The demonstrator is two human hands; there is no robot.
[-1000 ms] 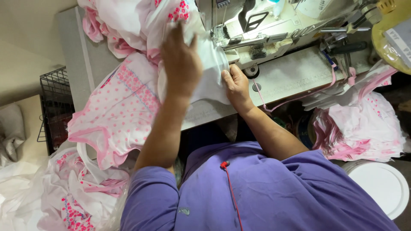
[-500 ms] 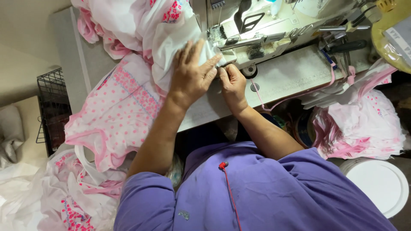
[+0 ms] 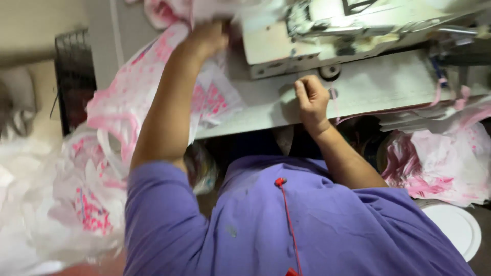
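Note:
My left hand (image 3: 208, 37) is stretched far forward at the top of the view, closed on a white fabric piece with pink print (image 3: 169, 87). The fabric hangs from that hand down over the left edge of the sewing table (image 3: 388, 87). My right hand (image 3: 311, 98) rests on the table as a loose fist just in front of the sewing machine (image 3: 327, 30). A thin pink strip (image 3: 358, 116) runs along the table edge beside it. Whether the fist pinches anything is not visible. The frame is blurred by motion.
A heap of white and pink printed garments (image 3: 76, 204) lies low on the left. More pink fabric (image 3: 440, 163) hangs at the right under the table. A dark wire basket (image 3: 74, 76) stands at the left, and a white round lid (image 3: 455, 227) lies at the bottom right.
My left hand left the spot beside the right hand and swept up and left, pulling the printed fabric away from the machine. The right hand stayed on the table and curled shut.

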